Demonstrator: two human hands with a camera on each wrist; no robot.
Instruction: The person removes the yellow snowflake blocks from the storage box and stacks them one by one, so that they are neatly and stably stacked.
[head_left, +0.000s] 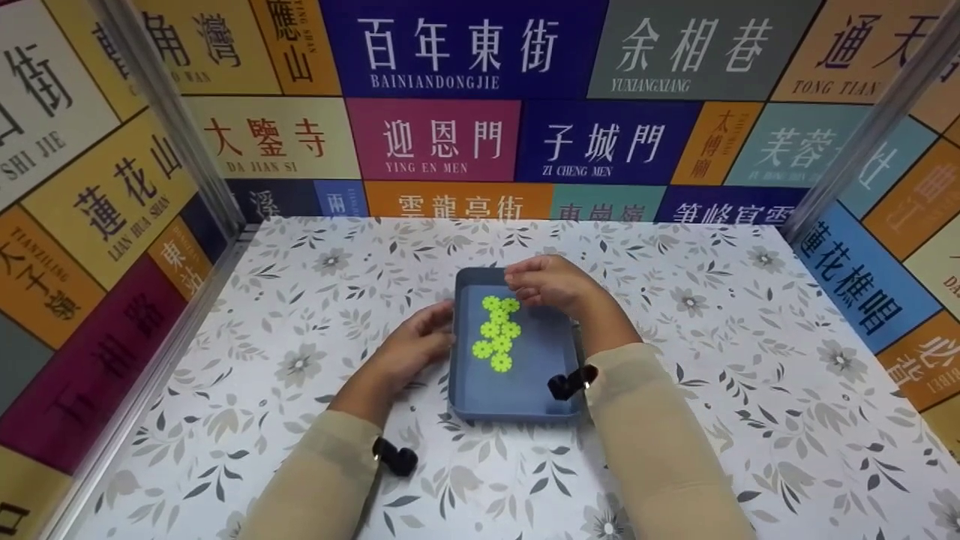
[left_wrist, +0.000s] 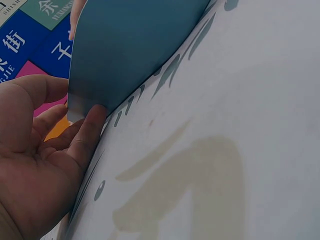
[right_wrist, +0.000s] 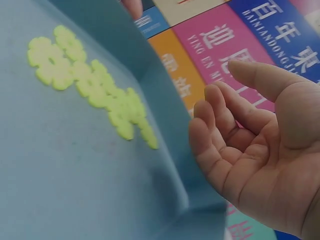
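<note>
Lime flowers [head_left: 495,330] sit clustered in the blue tray [head_left: 537,356], a bit left of centre. Left hand [head_left: 415,339] just touches the tray's left side, fingers relaxed; right hand's [head_left: 551,285] fingers curl loosely by the far edge. Floral tabletop [head_left: 750,337] underneath.

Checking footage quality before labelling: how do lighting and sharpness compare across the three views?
Head view: bright, fairly even light, the yellow-green pieces standing out clearly against the tray; left wrist view: dimmer, the patterned tabletop looking greyish; right wrist view: the pieces look pale and soft-edged, while the right hand looks crisper.
</note>
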